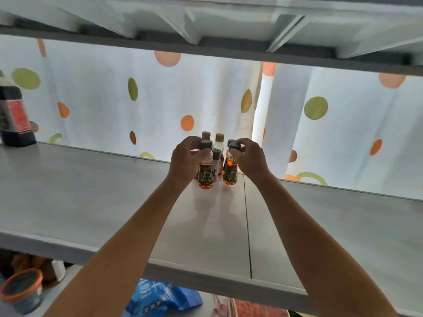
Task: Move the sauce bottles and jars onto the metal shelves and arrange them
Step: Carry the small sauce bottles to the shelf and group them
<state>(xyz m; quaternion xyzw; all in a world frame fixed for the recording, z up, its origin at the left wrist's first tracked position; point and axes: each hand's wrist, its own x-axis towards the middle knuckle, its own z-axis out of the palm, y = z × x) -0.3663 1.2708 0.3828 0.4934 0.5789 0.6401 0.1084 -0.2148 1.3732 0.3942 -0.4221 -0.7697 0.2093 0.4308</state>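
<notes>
Two small bottles of amber sauce with dark caps stand near the back of the grey metal shelf (pixel 91 191). My left hand (pixel 184 161) grips the cap of the left amber bottle (pixel 205 177). My right hand (pixel 250 159) grips the cap of the right amber bottle (pixel 230 175). Behind them stands a tight cluster of small bottles: two pale ones with tan caps (pixel 219 140), a dark-capped reddish one (pixel 216 160) between the amber pair, and another partly hidden by my right hand.
A large dark soy-sauce bottle (pixel 13 115) with a red label stands at the shelf's far left. Another shelf (pixel 206 24) hangs close overhead. A dotted curtain (pixel 114 99) backs the shelves. Below are an orange-rimmed tub (pixel 21 289) and a blue bag (pixel 158 296).
</notes>
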